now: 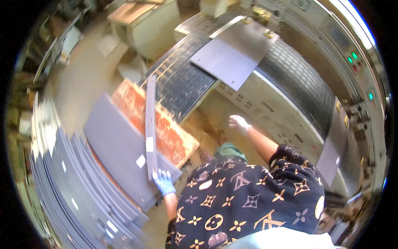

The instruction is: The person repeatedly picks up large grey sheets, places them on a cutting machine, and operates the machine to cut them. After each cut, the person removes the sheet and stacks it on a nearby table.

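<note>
While the left hand (pixel 165 183) grips the strip (pixel 151 120) at its six-o'clock end, presumably for control, the right hand (pixel 239 123) hangs empty, fingers relaxed, at three o'clock.

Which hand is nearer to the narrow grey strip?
Left. The left hand touches the narrow grey strip at its near end; the right hand is apart, farther right.

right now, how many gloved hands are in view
2: the blue-gloved left hand, at the near end of the long, narrow grey board, and the white-gloved right hand, near the picture's centre, apart from that board; no others show.
</note>
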{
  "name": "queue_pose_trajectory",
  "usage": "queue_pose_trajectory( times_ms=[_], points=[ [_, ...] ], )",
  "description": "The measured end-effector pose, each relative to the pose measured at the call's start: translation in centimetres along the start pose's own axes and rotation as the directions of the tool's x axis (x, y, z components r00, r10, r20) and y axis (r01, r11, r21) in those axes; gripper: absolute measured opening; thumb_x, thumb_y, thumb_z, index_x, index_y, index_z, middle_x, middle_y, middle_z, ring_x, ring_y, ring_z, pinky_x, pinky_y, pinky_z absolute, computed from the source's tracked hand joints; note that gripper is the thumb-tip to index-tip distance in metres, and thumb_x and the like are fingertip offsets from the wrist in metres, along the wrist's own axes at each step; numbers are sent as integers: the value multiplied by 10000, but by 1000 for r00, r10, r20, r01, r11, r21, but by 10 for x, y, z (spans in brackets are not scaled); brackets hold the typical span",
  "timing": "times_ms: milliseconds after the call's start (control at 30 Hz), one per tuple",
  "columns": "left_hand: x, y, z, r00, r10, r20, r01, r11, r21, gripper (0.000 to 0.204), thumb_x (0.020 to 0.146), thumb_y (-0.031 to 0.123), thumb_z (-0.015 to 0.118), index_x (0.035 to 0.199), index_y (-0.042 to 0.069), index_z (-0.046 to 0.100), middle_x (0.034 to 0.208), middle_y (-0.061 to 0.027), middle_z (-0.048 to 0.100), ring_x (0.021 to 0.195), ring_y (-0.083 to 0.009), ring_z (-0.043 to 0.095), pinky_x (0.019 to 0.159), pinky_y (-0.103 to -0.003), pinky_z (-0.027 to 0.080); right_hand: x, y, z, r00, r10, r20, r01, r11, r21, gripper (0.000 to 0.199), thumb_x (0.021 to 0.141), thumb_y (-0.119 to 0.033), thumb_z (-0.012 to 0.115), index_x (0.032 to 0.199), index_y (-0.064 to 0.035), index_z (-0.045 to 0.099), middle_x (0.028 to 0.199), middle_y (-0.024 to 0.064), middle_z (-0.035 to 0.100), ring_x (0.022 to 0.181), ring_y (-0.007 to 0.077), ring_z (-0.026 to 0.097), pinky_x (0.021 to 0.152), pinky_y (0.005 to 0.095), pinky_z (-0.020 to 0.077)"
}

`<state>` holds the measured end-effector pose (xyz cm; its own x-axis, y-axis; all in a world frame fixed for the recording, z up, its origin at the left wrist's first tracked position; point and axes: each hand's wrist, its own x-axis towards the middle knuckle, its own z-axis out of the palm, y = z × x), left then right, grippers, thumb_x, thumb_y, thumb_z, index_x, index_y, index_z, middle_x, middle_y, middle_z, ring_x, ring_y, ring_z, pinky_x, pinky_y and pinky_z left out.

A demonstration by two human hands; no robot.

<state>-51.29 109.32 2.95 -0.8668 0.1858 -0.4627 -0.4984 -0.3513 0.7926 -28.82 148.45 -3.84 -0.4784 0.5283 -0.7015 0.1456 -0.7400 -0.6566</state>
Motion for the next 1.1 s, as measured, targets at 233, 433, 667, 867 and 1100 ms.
queue_pose_trajectory(
  times_ms=[233,433,667,867,1100],
  points=[
    [5,16,26,985,-145,-93,149,988,33,402,775,495,531,1068,225,477,924,26,502,722,-63,481,736,-302,410,69,-84,-3,969,-38,-246,133,914,382,700,766,-359,587,1316,-158,203,1276,80,371,1059,282,459,901,485,323],
    [-25,31,57,980,9,-198,15,992,122,442,770,519,521,1063,192,470,833,23,457,689,-72,410,682,-289,408,116,-117,6,919,8,-394,237,788,568,600,768,-329,598,1257,-94,341,1243,116,410,1039,269,465,894,439,337],
    [-14,49,94,994,81,-76,-69,986,150,378,805,492,487,1012,175,486,691,32,489,493,-57,421,542,-271,433,155,-87,-7,812,-161,-560,433,811,394,643,770,-369,593,1247,-11,354,1291,106,371,1202,223,300,980,356,234],
    [24,49,168,993,89,76,-106,962,251,362,804,484,495,978,167,499,661,26,495,506,-61,441,548,-262,458,64,-54,-9,723,-107,-682,530,720,448,616,777,-386,570,1213,12,393,1198,136,461,1101,247,418,940,326,296],
    [74,23,278,936,-5,352,-149,900,410,396,816,502,459,972,143,514,693,22,480,521,-65,432,536,-264,468,-19,14,21,928,-15,-373,189,881,433,477,816,-278,533,1191,-11,411,1156,97,493,1030,218,473,883,346,381]
  ],
)
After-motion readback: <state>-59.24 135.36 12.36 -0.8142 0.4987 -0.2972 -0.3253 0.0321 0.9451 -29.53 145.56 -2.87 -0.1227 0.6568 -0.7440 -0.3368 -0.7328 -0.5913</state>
